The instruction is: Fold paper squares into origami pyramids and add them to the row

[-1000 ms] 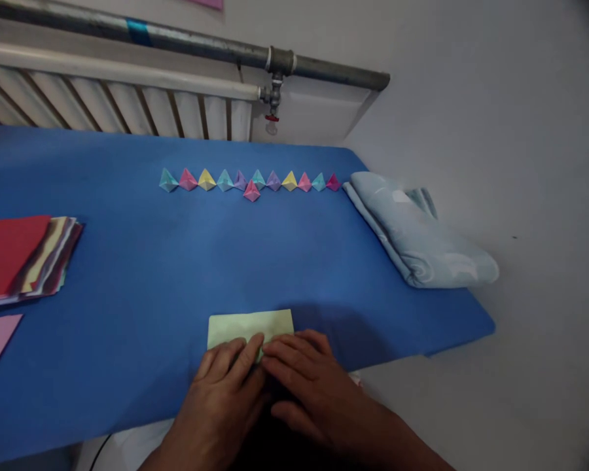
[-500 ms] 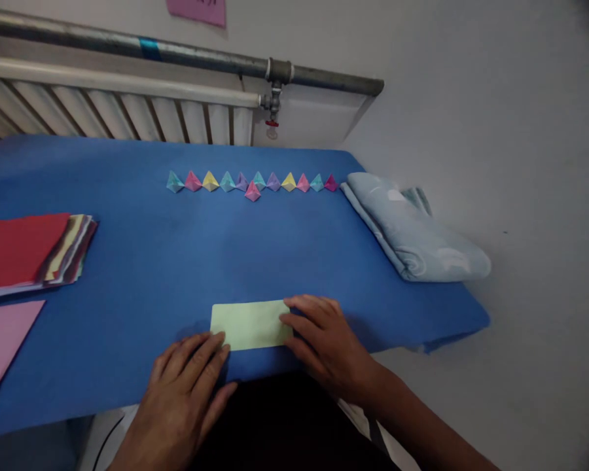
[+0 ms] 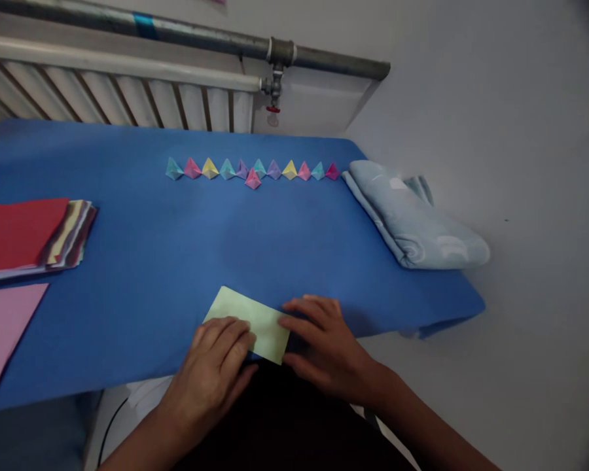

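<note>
A pale green paper rectangle (image 3: 262, 320) lies tilted near the front edge of the blue table, its upper left corner pointing away from me. My left hand (image 3: 216, 363) rests on the lower left part of the paper, fingers stretched out and lying flat, covering that edge. At the paper's right end is my right hand (image 3: 326, 347), its fingers apart. The right fingertips touch or nearly touch that short edge; exact contact is hard to see.
A row of small folded paper pieces (image 3: 226, 169) crosses the blue table (image 3: 177, 242) farther back. Stacked coloured paper (image 3: 19, 235) and a pink sheet (image 3: 4, 327) lie left. A folded light-blue blanket (image 3: 412, 222) sits right. Behind are a radiator (image 3: 137, 101) and pipe (image 3: 201, 36).
The green paper has turned clockwise, its right end now lower. My left hand has moved right and farther onto it. The right hand stays at the right end. The view has tilted slightly down.
</note>
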Tool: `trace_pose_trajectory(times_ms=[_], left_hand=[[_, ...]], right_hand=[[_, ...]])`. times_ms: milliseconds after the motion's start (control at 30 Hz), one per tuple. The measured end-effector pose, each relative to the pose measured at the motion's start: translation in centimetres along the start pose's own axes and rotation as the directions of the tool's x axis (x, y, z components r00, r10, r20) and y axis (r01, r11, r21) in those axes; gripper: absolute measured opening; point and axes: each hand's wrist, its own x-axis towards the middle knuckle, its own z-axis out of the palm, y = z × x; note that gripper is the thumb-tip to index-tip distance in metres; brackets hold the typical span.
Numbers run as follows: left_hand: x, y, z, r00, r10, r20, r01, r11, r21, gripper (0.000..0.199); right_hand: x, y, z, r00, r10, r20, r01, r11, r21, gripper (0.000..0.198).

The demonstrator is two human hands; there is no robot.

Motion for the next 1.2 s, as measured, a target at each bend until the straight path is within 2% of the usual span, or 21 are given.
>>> trace_pose_trajectory(times_ms=[67,133,400,633,767,1033,1200], left_hand=[[0.6,0.2,0.2,1.000,0.027,-0.010,-0.027,0.999,-0.020,0.025],[1.1,0.5,0.3,0.999,0.036,-0.009,-0.037,0.999,-0.022,0.022],[1.4,0.7,0.4,0.999,0.038,-0.036,-0.038,0.999,-0.002,0.015],[1.8,0.8,0.3,0.997,-0.042,-0.069,0.034,0.994,-0.102,0.015],[2.0,0.7,0.4,0.991,-0.130,-0.024,0.125,0.979,-0.163,0.011],[2.4,0.6,0.7,0.984,-0.174,-0.026,0.168,0.972,-0.163,0.004],[2.6,0.7,0.8,0.972,-0.235,-0.018,0.227,0.952,-0.207,0.008]], right_hand=[[-0.6,0.2,0.3,0.995,-0.086,0.051,0.087,0.996,-0.017,0.040],[-0.8,0.4,0.8,0.993,-0.095,0.066,0.098,0.995,-0.036,0.040],[-0.1,0.3,1.1,0.999,0.007,-0.036,-0.006,1.000,0.010,0.024],[0.3,0.5,1.5,0.980,0.118,-0.160,-0.109,0.992,0.065,0.013],[0.5,0.7,1.5,0.974,0.169,-0.154,-0.159,0.985,0.072,0.012],[1.0,0.5,1.2,0.960,0.254,-0.117,-0.237,0.961,0.142,0.009],[1.3,0.4,1.1,0.948,0.299,-0.111,-0.276,0.944,0.182,0.007]])
